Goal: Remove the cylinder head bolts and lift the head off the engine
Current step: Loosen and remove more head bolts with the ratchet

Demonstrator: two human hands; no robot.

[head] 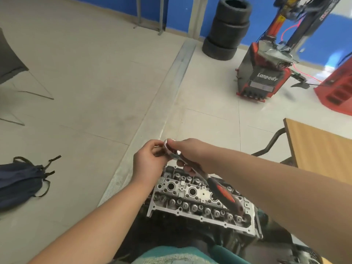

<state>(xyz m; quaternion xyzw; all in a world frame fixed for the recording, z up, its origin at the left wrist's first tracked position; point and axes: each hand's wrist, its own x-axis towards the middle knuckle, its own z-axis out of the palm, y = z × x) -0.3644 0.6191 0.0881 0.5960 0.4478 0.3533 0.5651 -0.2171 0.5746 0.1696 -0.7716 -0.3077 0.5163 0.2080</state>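
Lower centre of the frame, the cylinder head [200,204] sits just below both hands. The left hand [150,161] pinches the ratchet wrench [202,178] at its round end; the right hand [192,155] grips its shaft.

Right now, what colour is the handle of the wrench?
Black with an orange-red patch, seen on the wrench handle in the head view.

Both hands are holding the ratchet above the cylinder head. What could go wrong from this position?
1. Both the left hand and the right hand work at the ratchet head; a loosened part might fall into the open bores of the cylinder head.
2. The handle hangs just over the head, so it could strike the valve springs.
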